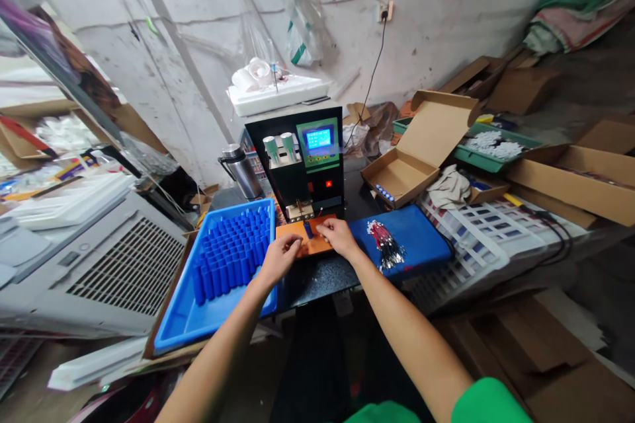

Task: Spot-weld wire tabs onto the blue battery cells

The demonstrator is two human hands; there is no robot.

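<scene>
Left hand (284,252), fingers curled, is at the left side of the dark blue upright cylinder (308,230); right hand (338,236), fingertips drawn together, is at its right side. Whether either hand grasps a small part cannot be determined. The cylinder stands on the flat orange work plate (316,246), in front of the black box-shaped machine (327,186), the landmark for all positions below.

Markings: the machine's lit blue display (318,139) shows lines of characters, too small to read. No brand is legible.

Edges: the plate's front edge faces the person. Ahead of it, a strip of black speckled tabletop (310,281) is bare, bounded at left by the bright blue rectangular plastic tray (198,325) and at right by the flat blue pad (424,238). The tray, left of the machine, holds rows of blue cylinders (225,254); its near end is open. The pad, right of the machine, carries a bundle of red and black wires with white ends (384,244).
</scene>
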